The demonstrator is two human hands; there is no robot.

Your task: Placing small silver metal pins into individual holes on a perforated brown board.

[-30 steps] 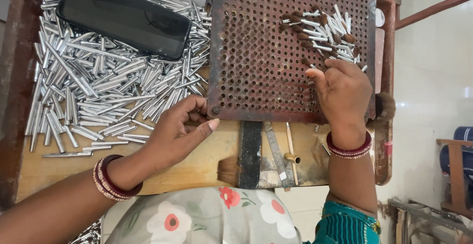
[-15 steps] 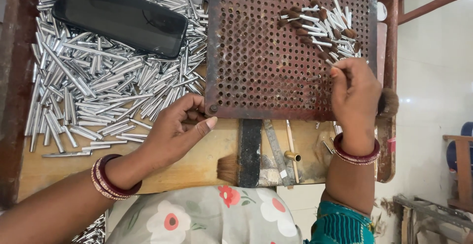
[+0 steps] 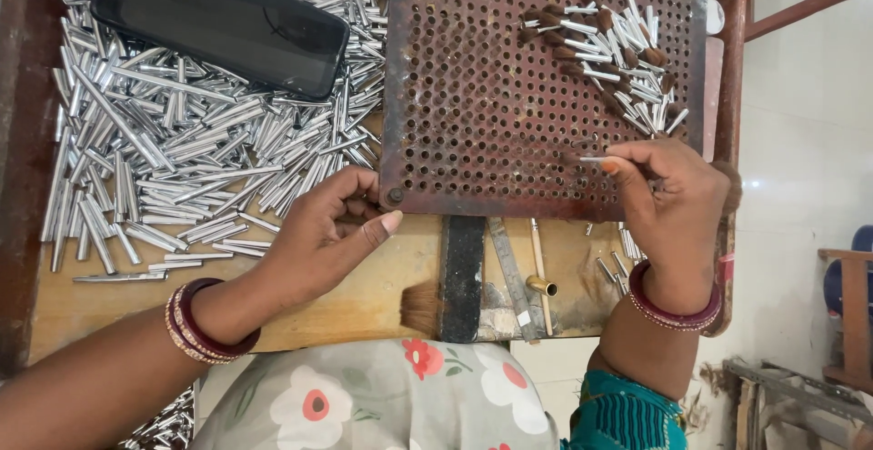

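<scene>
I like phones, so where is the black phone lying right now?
In the head view, the black phone lies at the upper left, on the pile of silver metal tubes, left of the rusty perforated plate.

Open perforated plate (image 3: 491, 95) surface at centre, free to cross. Blocked at 1 o'clock by brush-head pile (image 3: 609, 59), at 10 o'clock by heaped metal tubes (image 3: 182, 159) with dark phone (image 3: 218, 23) on top. Bare wooden board (image 3: 364, 295) free at 6 o'clock, beside ruler (image 3: 512, 273).

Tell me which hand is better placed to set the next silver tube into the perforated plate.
Probably right. The right hand already pinches a silver tube over the perforated plate, while the left hand grips the plate's lower left corner, apparently steadying it.
</scene>
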